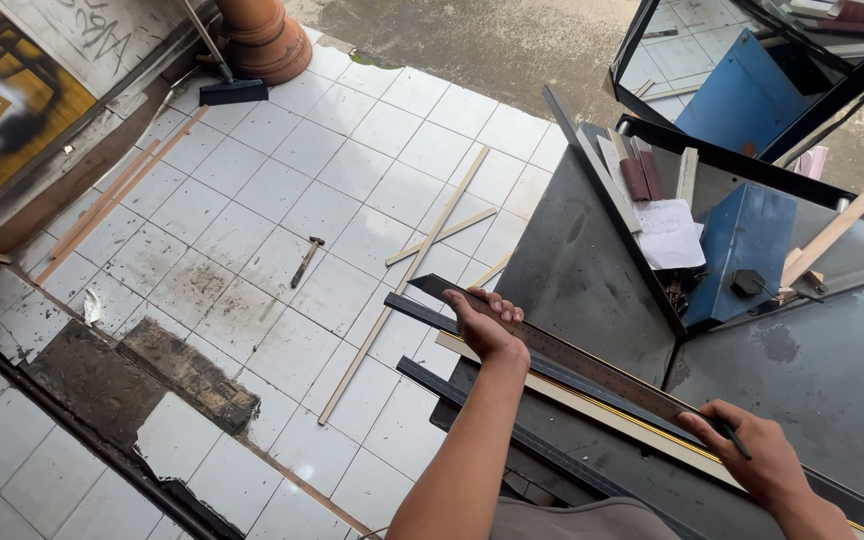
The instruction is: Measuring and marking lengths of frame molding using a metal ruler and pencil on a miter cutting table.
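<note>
My left hand point(485, 325) presses down on the far end of a long dark metal ruler point(592, 365). The ruler lies along a pale strip of moulding point(612, 415) with a thin yellow edge, on a dark metal table point(812, 370). My right hand point(757, 455) rests on the near end of the ruler and grips a thin dark pencil point(732, 438) with its tip beside the ruler's edge. Black rails point(422, 315) run under the strip and jut out past the table's edge.
A blue metal box point(747, 245), papers point(670, 235) and wood offcuts point(687, 175) lie on the table's far part. On the white tiled floor point(252, 200) below lie a hammer point(305, 261), several long wooden slats point(407, 280) and a squeegee point(227, 85) by a clay pot point(262, 40).
</note>
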